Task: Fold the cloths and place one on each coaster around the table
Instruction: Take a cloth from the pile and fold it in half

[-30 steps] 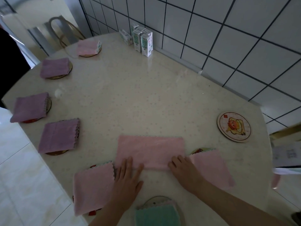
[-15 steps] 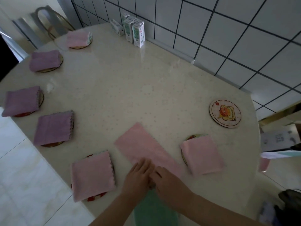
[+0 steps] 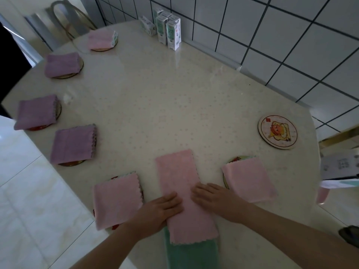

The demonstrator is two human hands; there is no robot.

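Fingers (image 3: 172, 200) of left hand (image 3: 157, 210) and right hand (image 3: 215, 199) lie flat on the long pink cloth (image 3: 178, 175).

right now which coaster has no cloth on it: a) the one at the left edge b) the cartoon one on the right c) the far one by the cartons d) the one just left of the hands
B: the cartoon coaster shows its whole picture, with nothing on it, while the other three each lie under a folded cloth, such as the purple cloth at the left edge.
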